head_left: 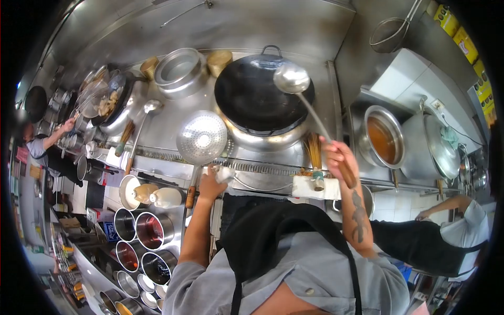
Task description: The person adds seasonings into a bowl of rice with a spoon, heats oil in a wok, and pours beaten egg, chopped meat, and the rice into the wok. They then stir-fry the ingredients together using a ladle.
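Observation:
My right hand [340, 157] is closed round the wooden-handled ladle [292, 79], whose metal bowl hangs over the right side of a black wok [254, 94]. No food shows in the wok, which sits on a round burner ring. My left hand [212, 184] is at the counter's front edge, fingers on a crumpled white cloth [224, 175]. Just above and left of it lies a perforated skimmer [202, 137], its handle running down beside my left wrist. A bamboo brush [315, 155] stands near my right hand.
Left of the wok are a steel pot [178, 71] and another ladle [152, 106]. A pot of brown liquid [383, 137] stands right. Sauce pots [154, 231] and bottles [167, 197] are at lower left. One person [50, 147] works far left, another [451, 236] stands right.

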A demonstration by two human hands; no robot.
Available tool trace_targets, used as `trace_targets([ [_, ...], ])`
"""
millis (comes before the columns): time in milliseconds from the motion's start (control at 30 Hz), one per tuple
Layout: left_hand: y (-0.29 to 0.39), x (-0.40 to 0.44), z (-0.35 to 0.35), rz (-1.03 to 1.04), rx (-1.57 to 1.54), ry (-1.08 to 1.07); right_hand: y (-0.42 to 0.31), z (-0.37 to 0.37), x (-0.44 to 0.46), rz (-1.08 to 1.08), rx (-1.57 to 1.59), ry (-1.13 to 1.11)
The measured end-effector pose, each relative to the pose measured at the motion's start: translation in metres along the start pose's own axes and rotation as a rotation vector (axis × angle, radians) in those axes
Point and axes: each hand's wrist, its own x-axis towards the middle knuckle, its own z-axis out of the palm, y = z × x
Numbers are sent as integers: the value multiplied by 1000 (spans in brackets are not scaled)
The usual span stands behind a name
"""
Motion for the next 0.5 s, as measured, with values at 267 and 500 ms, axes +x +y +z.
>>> trace_targets([
  [267, 54, -51, -43, 227, 25, 336, 8, 46, -149, -671, -696, 710],
  [500, 110, -80, -35, 442, -192, 40, -3, 14, -207, -471, -1629, 1466],
])
